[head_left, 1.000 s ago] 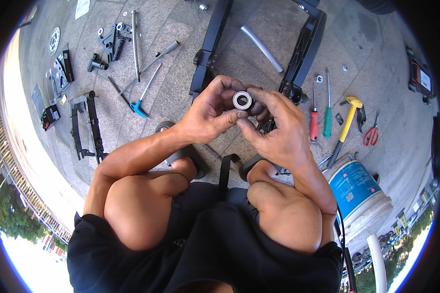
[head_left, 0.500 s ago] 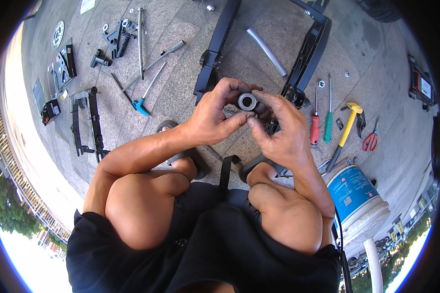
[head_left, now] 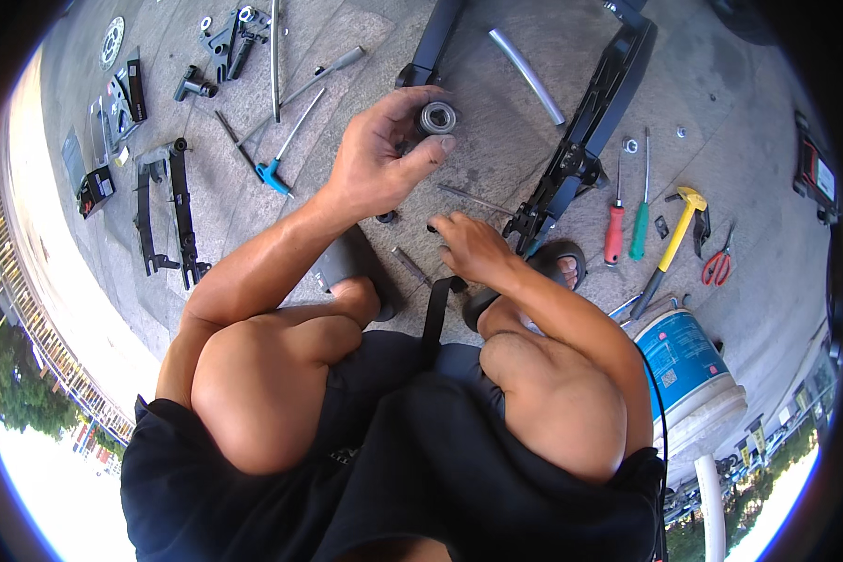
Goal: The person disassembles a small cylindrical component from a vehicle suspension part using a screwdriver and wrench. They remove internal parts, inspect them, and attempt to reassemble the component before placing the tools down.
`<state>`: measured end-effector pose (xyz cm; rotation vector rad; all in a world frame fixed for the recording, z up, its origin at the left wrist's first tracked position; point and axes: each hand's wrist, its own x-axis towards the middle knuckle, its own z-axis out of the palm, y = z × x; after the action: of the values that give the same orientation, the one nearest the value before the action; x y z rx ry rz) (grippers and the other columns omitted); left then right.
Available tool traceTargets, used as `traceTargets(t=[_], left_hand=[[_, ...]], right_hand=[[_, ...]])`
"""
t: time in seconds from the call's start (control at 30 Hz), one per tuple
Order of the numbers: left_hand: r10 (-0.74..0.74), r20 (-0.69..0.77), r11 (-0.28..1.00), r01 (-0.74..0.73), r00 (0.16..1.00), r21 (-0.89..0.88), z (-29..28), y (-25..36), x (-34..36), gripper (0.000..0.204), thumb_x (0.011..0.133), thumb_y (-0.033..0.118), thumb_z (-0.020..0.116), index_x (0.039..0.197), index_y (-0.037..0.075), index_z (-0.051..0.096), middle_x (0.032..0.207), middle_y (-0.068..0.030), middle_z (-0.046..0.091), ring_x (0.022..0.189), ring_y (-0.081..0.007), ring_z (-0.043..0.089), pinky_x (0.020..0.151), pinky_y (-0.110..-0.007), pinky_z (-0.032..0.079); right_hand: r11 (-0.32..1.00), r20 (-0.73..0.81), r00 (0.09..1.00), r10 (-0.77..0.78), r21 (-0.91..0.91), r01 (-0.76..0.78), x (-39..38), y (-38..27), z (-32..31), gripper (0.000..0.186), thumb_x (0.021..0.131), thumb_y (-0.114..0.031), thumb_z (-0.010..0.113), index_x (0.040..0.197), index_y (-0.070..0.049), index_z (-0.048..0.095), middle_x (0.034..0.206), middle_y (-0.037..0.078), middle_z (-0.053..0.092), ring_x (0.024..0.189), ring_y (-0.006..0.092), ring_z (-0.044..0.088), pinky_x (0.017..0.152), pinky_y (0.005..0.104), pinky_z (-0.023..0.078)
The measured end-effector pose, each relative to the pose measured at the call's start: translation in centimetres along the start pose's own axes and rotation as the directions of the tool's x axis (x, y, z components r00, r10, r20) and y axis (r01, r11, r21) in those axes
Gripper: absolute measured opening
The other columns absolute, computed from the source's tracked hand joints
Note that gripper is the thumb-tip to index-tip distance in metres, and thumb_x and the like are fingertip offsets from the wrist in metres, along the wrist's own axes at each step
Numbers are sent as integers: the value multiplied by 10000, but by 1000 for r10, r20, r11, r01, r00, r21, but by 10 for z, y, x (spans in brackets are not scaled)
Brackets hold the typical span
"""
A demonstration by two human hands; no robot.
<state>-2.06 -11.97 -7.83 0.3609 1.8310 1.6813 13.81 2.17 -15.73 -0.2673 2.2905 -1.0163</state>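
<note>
My left hand [head_left: 377,159] is raised, its fingers wrapped round a ring-shaped metal bearing [head_left: 437,118] that seems to sit in a dark part. Lower down, my right hand [head_left: 471,248] has curled fingers at a small dark object [head_left: 433,228] that I cannot make out. A small dark round part [head_left: 386,216] lies just left of it. A steel rod [head_left: 473,199] lies above the right hand, beside the black frame [head_left: 579,140]. A short metal pin [head_left: 412,266] is between my feet.
Red [head_left: 613,234] and green [head_left: 640,229] screwdrivers, a yellow hammer [head_left: 672,248] and red pliers [head_left: 717,269] lie right, above a blue bucket [head_left: 684,351]. Left are a blue-handled wrench [head_left: 273,176], metal brackets [head_left: 220,42] and a black fork-like part [head_left: 185,225]. A silver tube [head_left: 525,75] lies at the top.
My left hand has risen up and left with the bearing. My right hand has come off it and moved down and left toward the ground. My feet have shifted.
</note>
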Motion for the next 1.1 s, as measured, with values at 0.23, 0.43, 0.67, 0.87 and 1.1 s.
traceTargets(t=[0.23,0.43,0.67,0.87,1.1], left_hand=[[33,-18,999,-33,999,27,0,-2,-11,428,824,97,687,1214,-16,549,1014,-77,616,869,-94,590,755,-262,509],[-26,87,1000,26,996,12,-6,-2,-13,410,879,37,630,1256,-20,479,1217,-100,556,1057,-150,568,932,-307,475],[37,74,979,-22,997,-203,10,-10,-6,369,878,58,607,1190,-14,423,1067,-94,572,910,-114,581,802,-262,504],[3,115,999,-9,993,50,14,-5,-5,342,867,61,611,1144,17,415,956,-65,510,801,-117,552,700,-248,470],[114,125,950,-145,986,276,13,4,2,226,776,148,693,928,37,568,816,-88,610,745,-200,623,692,-311,494]], right_hand=[[975,-15,999,-31,-221,26,18,8,36,380,829,-105,564,1203,-106,502,1006,172,565,832,366,630,686,481,519],[900,-193,970,-145,381,210,-6,3,-39,374,773,-156,709,1118,-70,594,926,136,632,731,277,634,624,356,510],[810,-776,230,587,568,-148,-94,102,-106,234,855,-123,640,1050,2,605,926,136,656,761,193,624,706,308,504],[632,-700,358,618,171,-756,-137,154,-47,359,803,-142,680,1112,5,568,1048,220,602,961,395,589,842,447,478],[810,-849,246,467,300,-503,-135,101,-65,476,786,-104,704,1219,-9,531,1070,200,554,1004,370,552,869,429,452]])
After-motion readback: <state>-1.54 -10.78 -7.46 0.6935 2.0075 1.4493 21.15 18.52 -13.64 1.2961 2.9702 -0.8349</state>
